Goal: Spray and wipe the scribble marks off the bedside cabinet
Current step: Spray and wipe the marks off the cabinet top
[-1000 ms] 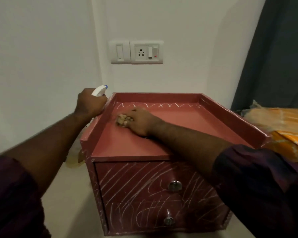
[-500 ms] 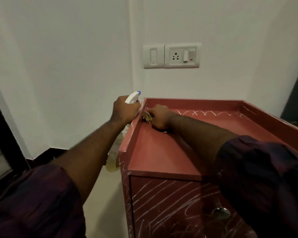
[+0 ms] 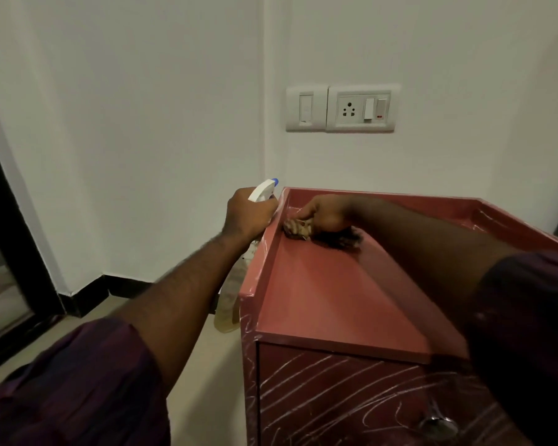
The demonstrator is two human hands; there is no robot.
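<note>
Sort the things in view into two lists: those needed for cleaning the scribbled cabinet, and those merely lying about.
Part of the job: spray bottle in left hand; cloth in right hand; red cabinet; scribble marks.
Just there: wall socket; light switch; skirting board.

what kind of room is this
Likely a bedroom in a home: a small red drawer cabinet stands in a white-walled corner below a switch and socket plate, with dark skirting along the floor.
</note>
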